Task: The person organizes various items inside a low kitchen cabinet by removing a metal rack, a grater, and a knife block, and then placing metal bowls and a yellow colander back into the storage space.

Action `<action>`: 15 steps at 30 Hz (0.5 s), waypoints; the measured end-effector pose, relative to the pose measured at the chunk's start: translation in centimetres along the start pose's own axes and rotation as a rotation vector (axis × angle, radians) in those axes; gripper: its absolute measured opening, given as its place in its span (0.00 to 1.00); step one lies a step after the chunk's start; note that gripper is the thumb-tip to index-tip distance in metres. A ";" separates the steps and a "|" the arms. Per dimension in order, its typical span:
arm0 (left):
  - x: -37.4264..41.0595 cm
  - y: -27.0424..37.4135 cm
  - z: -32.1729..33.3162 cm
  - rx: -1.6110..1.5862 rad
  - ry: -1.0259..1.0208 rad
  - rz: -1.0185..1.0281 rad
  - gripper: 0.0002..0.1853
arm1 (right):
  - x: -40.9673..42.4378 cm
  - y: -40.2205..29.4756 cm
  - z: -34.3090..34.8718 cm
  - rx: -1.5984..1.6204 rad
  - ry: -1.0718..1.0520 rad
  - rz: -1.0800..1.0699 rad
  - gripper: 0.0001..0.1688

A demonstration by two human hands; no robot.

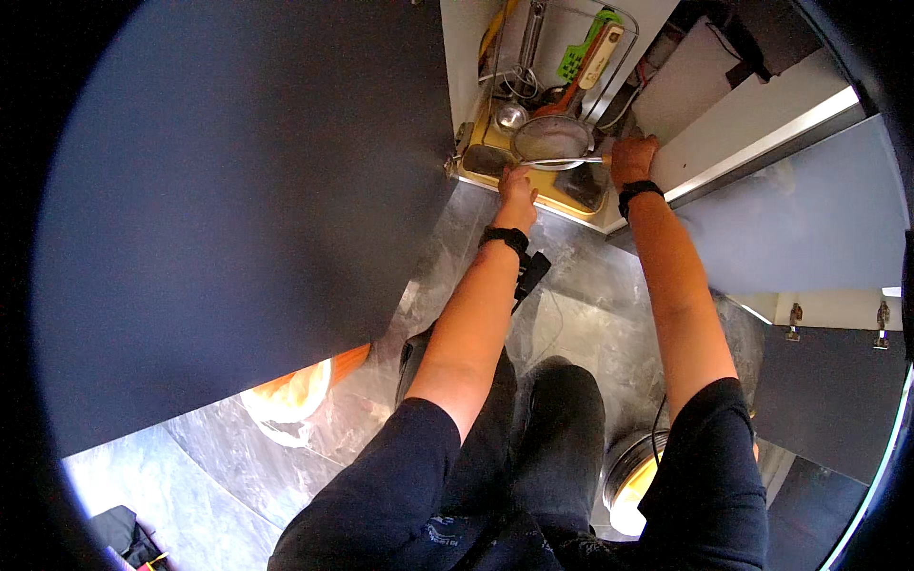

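My right hand (633, 158) is closed around the handle end of a slim metal utensil (568, 160), which lies level across the front of a round mesh strainer (550, 139). The utensil's far end reaches my left hand (515, 187); whether those fingers grip it cannot be made out. Behind the strainer, a brown spatula with a cream handle (601, 57) leans in a wire rack (628, 53). A metal ladle (511, 115) hangs or stands to its left, and a green slotted utensil (577, 61) is at the back. Beneath them is a yellow tray (564, 203).
A large dark cabinet door (243, 200) stands at my left, and a grey door panel (800, 207) juts out at right. On the tiled floor (571, 314) are a lined bin (293, 392) and a round container (632, 492) beside my legs.
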State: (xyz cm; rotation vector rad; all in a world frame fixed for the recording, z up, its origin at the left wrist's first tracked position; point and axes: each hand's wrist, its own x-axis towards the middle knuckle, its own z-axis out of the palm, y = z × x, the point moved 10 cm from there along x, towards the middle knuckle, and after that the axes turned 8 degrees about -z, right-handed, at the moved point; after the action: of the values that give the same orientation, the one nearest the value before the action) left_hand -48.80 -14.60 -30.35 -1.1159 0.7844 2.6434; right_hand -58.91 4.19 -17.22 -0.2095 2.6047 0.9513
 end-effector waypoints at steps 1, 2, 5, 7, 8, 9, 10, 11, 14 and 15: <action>0.6 -0.1 -0.4 0.009 0.004 -0.017 0.17 | 0.3 -0.1 -0.1 -0.011 0.081 0.029 0.19; 1.2 -0.2 -0.9 0.019 0.007 -0.034 0.21 | 0.5 -0.1 -0.1 -0.022 0.160 0.061 0.19; 1.7 -0.4 -1.6 0.072 0.044 -0.057 0.23 | -1.2 -1.1 -1.3 -0.120 0.358 0.084 0.12; 1.7 -1.0 -1.0 0.105 0.052 -0.081 0.20 | -1.6 -1.0 -1.1 -0.124 0.373 0.064 0.11; 1.7 -1.4 -0.8 0.115 0.057 -0.101 0.18 | -1.0 -1.0 -0.1 -0.081 0.326 0.035 0.11; 1.6 -1.6 -0.9 0.124 0.068 -0.120 0.16 | -1.0 -1.4 0.4 -0.036 0.280 -0.002 0.11; 1.4 -1.6 -1.0 0.104 0.088 -0.104 0.16 | -1.3 -1.8 0.6 -0.026 0.269 -0.019 0.11; 1.2 -1.6 -1.0 0.083 0.110 -0.086 0.16 | -1.7 -2.4 0.9 -0.016 0.259 -0.038 0.11; 1.0 -1.3 -1.1 0.064 0.107 -0.063 0.16 | -2.0 -4.1 1.8 0.043 0.210 -0.067 0.12; 0.9 -1.2 -1.1 0.062 0.097 -0.059 0.16 | -2.0 -4.6 2.3 0.067 0.191 -0.074 0.13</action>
State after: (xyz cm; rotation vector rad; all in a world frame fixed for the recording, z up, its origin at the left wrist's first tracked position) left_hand -48.39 -14.23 -32.12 -1.2391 0.8322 2.5154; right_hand -55.26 2.17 -20.79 -0.3939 2.7750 0.8549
